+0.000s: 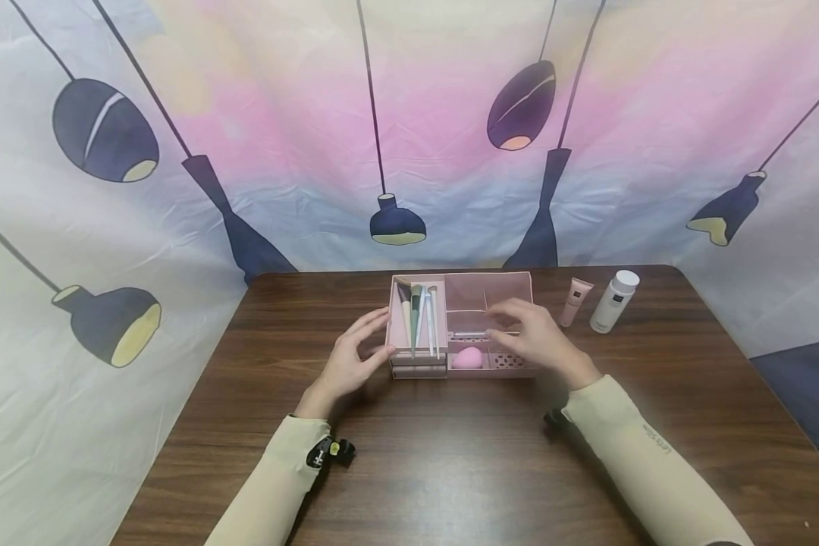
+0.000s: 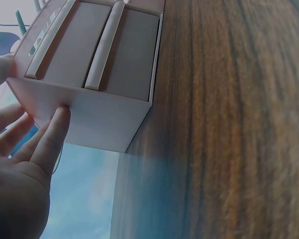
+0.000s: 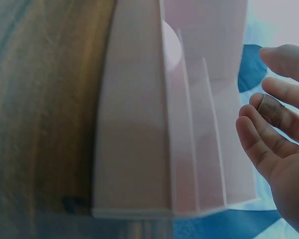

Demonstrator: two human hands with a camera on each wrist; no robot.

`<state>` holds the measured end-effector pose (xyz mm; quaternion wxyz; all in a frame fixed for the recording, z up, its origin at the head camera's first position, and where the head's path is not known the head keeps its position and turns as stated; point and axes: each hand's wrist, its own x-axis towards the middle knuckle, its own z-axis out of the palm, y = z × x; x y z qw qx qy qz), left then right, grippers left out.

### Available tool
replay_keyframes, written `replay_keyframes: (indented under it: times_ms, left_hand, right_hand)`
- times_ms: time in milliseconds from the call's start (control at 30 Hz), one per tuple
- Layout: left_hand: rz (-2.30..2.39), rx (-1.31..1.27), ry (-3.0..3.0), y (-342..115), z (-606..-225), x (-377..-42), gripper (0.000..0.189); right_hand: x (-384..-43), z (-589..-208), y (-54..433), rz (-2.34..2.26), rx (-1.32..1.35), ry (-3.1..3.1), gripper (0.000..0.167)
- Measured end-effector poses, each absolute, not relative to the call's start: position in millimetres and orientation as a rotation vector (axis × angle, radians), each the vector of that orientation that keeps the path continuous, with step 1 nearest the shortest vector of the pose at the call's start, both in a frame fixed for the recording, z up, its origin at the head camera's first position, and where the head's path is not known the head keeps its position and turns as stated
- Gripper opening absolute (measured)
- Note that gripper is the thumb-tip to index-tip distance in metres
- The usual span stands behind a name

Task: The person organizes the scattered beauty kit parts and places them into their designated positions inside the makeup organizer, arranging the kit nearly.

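Note:
A pink cosmetics organizer stands near the table's back edge. Several makeup brushes lie in its top left tray, above two drawers. My left hand is at the organizer's left end; in the left wrist view its straight fingers touch the side wall, with the thumb by the front upper corner. Over the right-hand compartments hovers my right hand, fingers loosely bent and holding nothing. Below it a pink makeup sponge sits in a front compartment, and a thin stick-like item lies behind the sponge.
To the organizer's right stand a pink squeeze tube and a white bottle. The dark wooden table stretches toward me. A cloth backdrop printed with lamps hangs behind the table.

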<state>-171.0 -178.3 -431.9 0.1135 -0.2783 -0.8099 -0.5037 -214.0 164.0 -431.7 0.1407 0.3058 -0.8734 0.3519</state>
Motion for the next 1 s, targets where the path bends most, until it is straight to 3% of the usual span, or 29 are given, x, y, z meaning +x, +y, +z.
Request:
replay_keyframes:
  times_ms: [367, 667, 1000]
  left_hand:
    - [-1.491, -0.832, -2.384, -176, -420, -165, 0.05]
    - [-1.431, -0.793, -2.391, -185, -452, -182, 0.054]
    - [-1.553, -0.817, -2.381, -177, -423, -166, 0.051]
  right_hand:
    - [-214, -414, 187, 0.989, 0.737, -2.45, 0.033]
    - [-217, -406, 201, 0.968, 0.54, -2.336, 0.029]
    - [-220, -398, 216, 1.094, 0.332, -2.225, 0.031]
